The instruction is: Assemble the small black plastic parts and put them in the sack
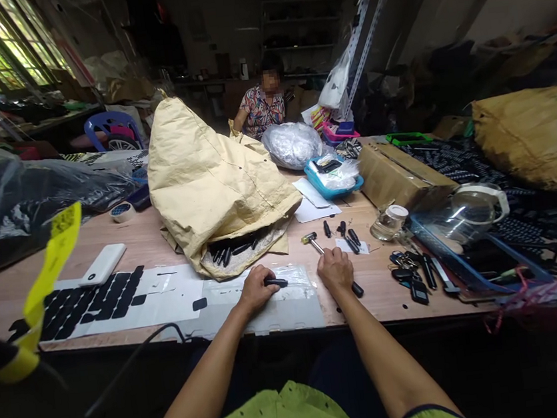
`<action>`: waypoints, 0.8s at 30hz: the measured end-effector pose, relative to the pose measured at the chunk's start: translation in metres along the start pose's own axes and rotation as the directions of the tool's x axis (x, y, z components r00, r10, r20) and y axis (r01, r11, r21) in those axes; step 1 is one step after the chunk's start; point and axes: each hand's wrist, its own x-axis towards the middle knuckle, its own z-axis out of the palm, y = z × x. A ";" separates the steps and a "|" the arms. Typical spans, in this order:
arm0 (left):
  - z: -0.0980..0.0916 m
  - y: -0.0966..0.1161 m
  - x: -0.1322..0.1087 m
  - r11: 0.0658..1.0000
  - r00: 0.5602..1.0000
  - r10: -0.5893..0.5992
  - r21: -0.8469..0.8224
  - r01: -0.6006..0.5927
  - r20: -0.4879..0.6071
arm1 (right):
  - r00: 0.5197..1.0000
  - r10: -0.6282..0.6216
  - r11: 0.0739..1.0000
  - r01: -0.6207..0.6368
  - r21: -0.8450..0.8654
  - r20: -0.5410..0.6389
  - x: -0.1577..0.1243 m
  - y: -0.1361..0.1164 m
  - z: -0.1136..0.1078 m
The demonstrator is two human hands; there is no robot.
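My left hand (256,289) rests on the wooden table (157,246), fingers curled round a small black oblong part (276,282) that lies on a clear plastic bag (294,281). My right hand (335,268) is closed on the handle of a small hammer (315,243), whose yellowish head points away from me and whose black grip end sticks out toward me. Several more black parts (348,234) lie just beyond the hammer. A tan paper sack (209,176) lies open in front of me with more black parts spilling from its mouth.
White sheets with rows of black pads (92,300) and a white power bank (102,264) lie at left. A glass jar (389,222), keys (408,268), a cardboard box (400,175) and a blue tray (331,177) stand at right. Another person (263,107) sits across the table.
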 end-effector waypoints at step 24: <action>0.006 0.003 -0.001 0.999 0.997 -0.039 0.005 0.039 -0.065 | 1.000 -0.009 1.000 0.009 -0.012 -0.009 -0.001 0.002 -0.002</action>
